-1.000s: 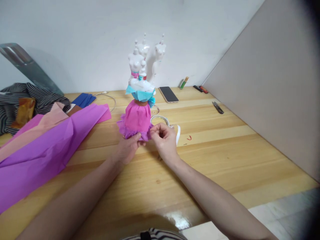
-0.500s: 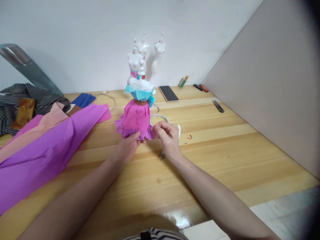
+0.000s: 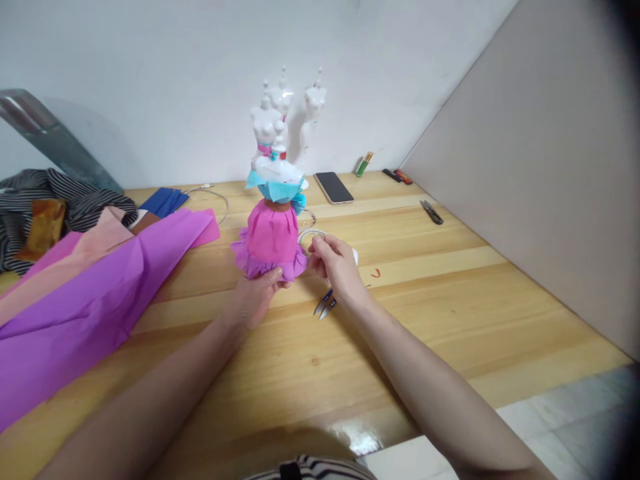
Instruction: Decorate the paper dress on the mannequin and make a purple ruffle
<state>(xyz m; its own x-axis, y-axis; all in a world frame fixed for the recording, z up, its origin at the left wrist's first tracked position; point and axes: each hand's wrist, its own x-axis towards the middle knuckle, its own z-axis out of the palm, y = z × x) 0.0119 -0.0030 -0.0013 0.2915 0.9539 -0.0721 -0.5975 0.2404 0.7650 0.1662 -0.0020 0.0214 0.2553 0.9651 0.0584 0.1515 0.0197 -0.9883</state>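
Observation:
A small white mannequin point(image 3: 277, 168) wears a turquoise paper top point(image 3: 280, 191) and a pink paper skirt point(image 3: 273, 231) with a ruffled purple hem point(image 3: 285, 271). My left hand point(image 3: 257, 293) grips the skirt from below, its thumb over the ruffle and its fingers mostly hidden underneath. At the hem's right edge, my right hand point(image 3: 337, 267) is closed in a pinch; what lies between its fingertips, if anything, cannot be made out. Thread snips point(image 3: 325, 305) with dark handles lie under the right hand, blades toward me. A white tape roll point(image 3: 311, 233) is partly hidden behind that hand.
Purple paper point(image 3: 115, 293) and peach paper point(image 3: 93, 235) cover the left of the table, near striped cloth point(image 3: 65, 200) and blue paper point(image 3: 165, 201). A phone point(image 3: 334, 188), a green bottle point(image 3: 364, 164) and other snips point(image 3: 431, 212) lie farther back. More white mannequins point(image 3: 315, 100) stand behind.
My right hand has drawn slightly away from the purple ruffle, and more of the snips shows beneath it. The left hand keeps its hold on the skirt. The view has shifted a little.

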